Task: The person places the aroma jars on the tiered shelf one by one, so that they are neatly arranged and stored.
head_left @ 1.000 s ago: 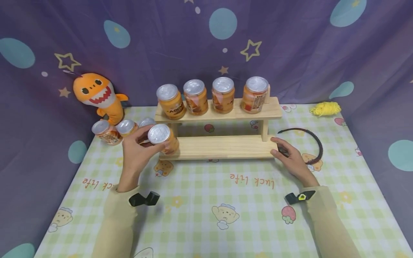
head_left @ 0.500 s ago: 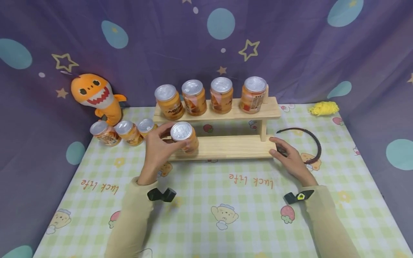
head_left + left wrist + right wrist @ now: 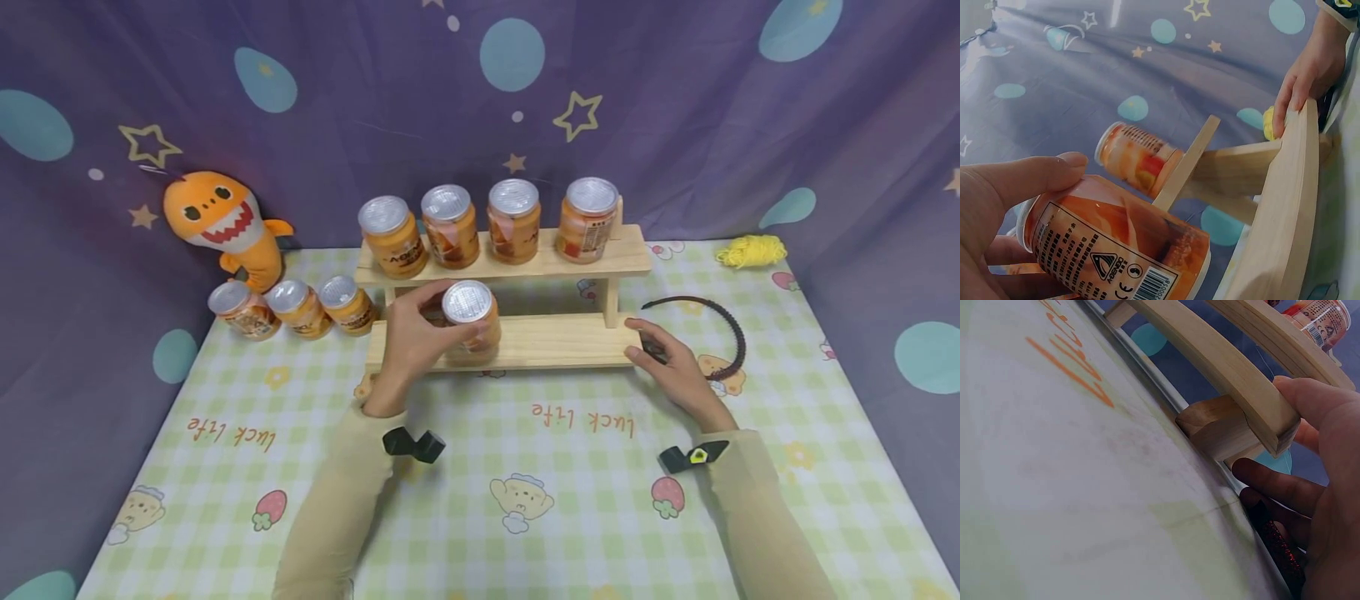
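My left hand (image 3: 412,337) grips an orange jar with a silver lid (image 3: 474,325), thumb on the near side. The jar stands upright over the lower board of a two-tier wooden shelf (image 3: 562,340), left of its middle. Close up in the left wrist view, the jar's printed label (image 3: 1104,250) shows black text and a barcode. My right hand (image 3: 675,371) holds the right end of that lower board, with thumb and index finger at its corners. Several similar jars (image 3: 513,233) line the upper board.
Left of the shelf, three more jars (image 3: 300,312) stand in a row on the checked tablecloth (image 3: 600,517). Behind them leans an orange shark plush (image 3: 225,221). A dark braided headband (image 3: 738,329) lies beside my right hand, and yellow yarn (image 3: 752,252) sits at the back right.
My left hand has carried the jar rightward along the lower board, from its left end towards the middle. The three jars at the left are now fully uncovered. My right hand stays put.
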A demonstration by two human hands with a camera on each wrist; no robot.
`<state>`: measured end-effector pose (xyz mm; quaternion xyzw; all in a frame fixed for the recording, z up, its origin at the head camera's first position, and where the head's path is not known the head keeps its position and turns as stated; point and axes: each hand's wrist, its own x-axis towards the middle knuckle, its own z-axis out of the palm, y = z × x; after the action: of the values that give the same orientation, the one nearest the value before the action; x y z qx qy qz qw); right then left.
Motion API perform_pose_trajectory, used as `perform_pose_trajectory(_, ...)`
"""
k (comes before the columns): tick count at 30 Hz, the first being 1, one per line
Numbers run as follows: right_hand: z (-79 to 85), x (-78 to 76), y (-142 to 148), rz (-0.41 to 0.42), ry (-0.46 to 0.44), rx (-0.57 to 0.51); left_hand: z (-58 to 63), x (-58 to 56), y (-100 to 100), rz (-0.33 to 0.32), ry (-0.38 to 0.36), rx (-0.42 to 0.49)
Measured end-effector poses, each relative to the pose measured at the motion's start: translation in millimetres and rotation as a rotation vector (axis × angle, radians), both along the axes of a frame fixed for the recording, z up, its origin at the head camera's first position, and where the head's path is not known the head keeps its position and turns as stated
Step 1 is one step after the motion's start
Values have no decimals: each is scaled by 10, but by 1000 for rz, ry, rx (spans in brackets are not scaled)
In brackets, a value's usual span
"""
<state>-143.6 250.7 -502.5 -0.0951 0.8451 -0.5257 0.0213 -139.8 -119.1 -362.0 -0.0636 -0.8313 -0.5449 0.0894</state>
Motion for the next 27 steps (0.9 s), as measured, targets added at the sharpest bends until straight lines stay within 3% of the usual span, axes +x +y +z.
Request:
perform_pose_trajectory(7,8,0,-5,-5,0,-4,-38,-64,193,-18,-41,-6)
perform_pose_trajectory(27,11,2,-4,-7,-4,-7,-232,-192,732,-101,-3,-43)
